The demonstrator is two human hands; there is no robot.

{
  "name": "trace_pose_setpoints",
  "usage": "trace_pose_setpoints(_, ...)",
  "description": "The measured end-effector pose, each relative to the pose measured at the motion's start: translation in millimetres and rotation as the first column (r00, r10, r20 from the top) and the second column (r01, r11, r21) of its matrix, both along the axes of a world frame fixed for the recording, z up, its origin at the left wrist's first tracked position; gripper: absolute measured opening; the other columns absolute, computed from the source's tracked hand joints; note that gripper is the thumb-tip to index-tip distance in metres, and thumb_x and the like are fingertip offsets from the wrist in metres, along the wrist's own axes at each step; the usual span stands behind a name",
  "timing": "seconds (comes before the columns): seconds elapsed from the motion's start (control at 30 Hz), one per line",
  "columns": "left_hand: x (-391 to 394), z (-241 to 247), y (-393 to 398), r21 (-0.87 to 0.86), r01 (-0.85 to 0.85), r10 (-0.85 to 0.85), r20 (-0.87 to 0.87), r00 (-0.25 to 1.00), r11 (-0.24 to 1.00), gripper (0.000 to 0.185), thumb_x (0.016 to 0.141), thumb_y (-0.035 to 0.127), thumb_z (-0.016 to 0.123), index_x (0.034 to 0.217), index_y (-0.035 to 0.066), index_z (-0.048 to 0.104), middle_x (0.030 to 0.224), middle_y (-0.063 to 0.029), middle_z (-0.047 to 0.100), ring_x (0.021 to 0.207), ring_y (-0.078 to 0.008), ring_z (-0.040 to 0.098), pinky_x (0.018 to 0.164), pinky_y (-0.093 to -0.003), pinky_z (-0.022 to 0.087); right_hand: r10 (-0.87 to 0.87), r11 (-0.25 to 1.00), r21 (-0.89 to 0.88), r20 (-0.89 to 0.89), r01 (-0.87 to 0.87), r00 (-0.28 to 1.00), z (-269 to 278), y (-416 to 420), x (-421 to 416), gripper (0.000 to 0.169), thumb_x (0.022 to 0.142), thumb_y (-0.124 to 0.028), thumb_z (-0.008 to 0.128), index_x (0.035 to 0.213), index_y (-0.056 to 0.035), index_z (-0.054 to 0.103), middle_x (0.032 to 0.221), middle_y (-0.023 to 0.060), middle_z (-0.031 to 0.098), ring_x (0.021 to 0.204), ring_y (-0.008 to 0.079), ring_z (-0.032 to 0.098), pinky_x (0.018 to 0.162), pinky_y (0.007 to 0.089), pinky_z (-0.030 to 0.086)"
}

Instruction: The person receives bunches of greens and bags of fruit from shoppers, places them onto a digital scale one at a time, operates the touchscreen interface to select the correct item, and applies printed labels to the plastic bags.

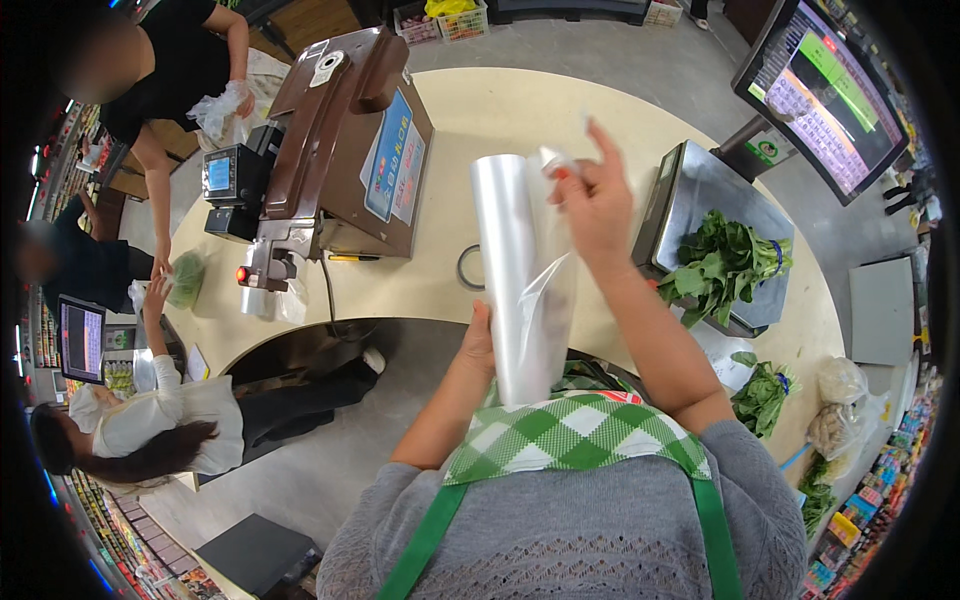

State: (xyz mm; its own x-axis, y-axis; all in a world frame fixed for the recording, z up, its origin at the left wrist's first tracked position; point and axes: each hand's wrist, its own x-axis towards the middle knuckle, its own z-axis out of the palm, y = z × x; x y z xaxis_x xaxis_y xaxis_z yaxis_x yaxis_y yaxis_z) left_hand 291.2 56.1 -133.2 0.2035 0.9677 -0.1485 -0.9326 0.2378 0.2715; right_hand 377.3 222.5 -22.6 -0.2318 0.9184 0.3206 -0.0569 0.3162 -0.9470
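A roll of clear plastic bags (504, 262) stands upright or nearly so in front of my body. My left hand (478, 337) grips its lower left side. Raised at the upper right of the roll, my right hand (596, 191) pinches the loose end of a plastic bag (553, 262) that hangs off the roll; the fingers are slightly blurred. To the right, a bunch of leafy greens (724, 262) with a blue tie lies on the metal pan of a weighing scale (694, 187). Another tied bunch of greens (761, 401) rests on the counter below the scale.
A brown bag-sealing machine (337, 150) stands left on the curved counter (480, 97), near a roll of tape (471, 268). A touch screen (825, 97) rises at upper right. Bagged produce (840, 405) sits at lower right. Several people are at the left, two reaching towards bagged greens (186, 279).
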Motion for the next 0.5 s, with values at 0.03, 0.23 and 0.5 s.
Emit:
trace_pose_setpoints(0.03,-6,-6,-4,-0.047,-0.007,0.007,-0.003,1.0,0.999,0.105,0.062,0.068,0.07,0.136,0.002,0.036,0.127,-0.0173,0.051,0.117,-0.031,0.051,0.092,-0.0445,0.048,-0.044,0.994,0.097,-0.013,0.045,0.999,19,1,10,0.048,0.082,0.008,0.051,0.129,0.0031,0.042,0.082,0.0076,0.066,0.06,0.0099,0.059,0.055,0.0217,0.047)
trace_pose_setpoints(0.23,-60,1,19,-0.045,-0.051,0.027,-0.424,0.905,0.998,0.09,0.065,0.045,0.078,0.131,-0.002,0.039,0.12,-0.0159,0.054,0.104,-0.0273,0.058,0.086,-0.0424,0.052,-0.378,0.763,0.418,-0.331,0.494,0.864,116,19,99,0.035,0.092,-0.003,0.045,0.127,-0.0032,0.042,0.126,0.025,0.05,0.078,0.0232,0.066,0.074,0.0288,0.053)
trace_pose_setpoints(0.5,-67,-28,59,-0.188,-0.081,-0.072,-0.687,0.723,0.979,0.071,0.074,0.03,0.07,0.131,0.0,0.039,0.113,-0.0186,0.058,0.098,-0.0282,0.062,0.08,-0.0405,0.054,-0.186,0.979,-0.164,-0.495,0.119,0.849,75,27,104,0.031,0.093,-0.009,0.04,0.124,-0.0091,0.042,0.066,0.0001,0.035,0.047,0.0083,0.029,0.042,0.0232,0.024)
